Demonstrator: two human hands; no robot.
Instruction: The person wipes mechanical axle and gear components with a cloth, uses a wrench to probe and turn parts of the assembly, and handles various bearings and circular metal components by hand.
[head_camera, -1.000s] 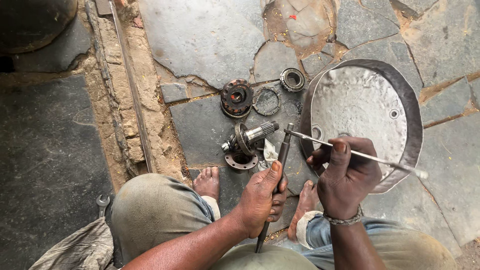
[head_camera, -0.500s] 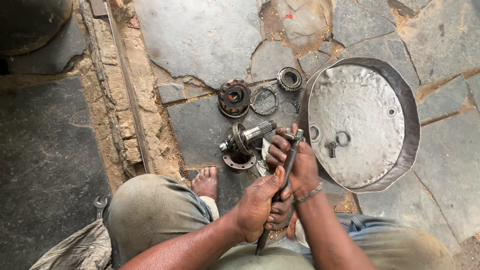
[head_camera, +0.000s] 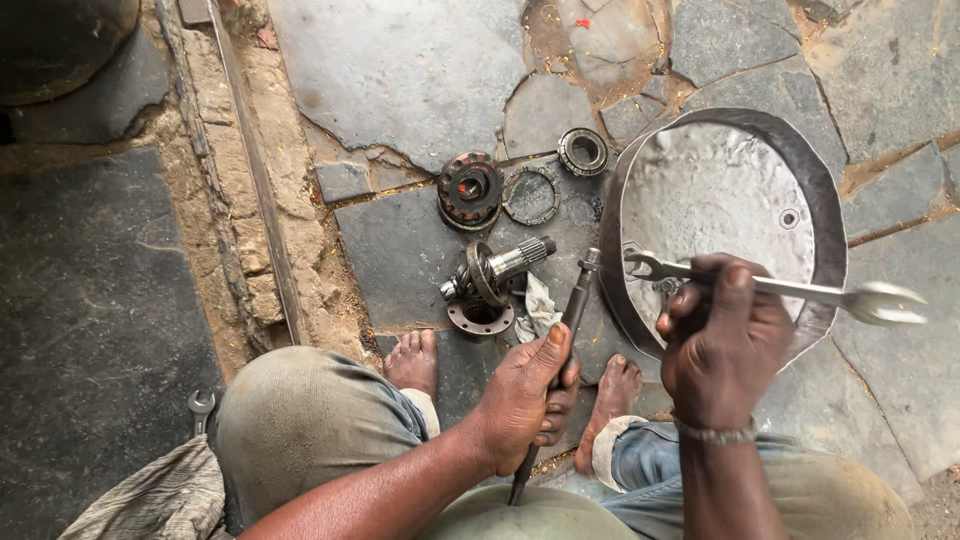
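Left hand (head_camera: 520, 400) has a closed grip on the long dark metal rod (head_camera: 560, 350), tip near the splined steel shaft (head_camera: 497, 267) on the stone floor (head_camera: 400, 70); right hand (head_camera: 725, 340) clamps a silver open-ended spanner (head_camera: 800, 290) level above the round dented metal basin (head_camera: 830, 230).

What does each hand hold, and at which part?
Left hand: dark rod, around its middle. Right hand: open-ended wrench, near its middle.
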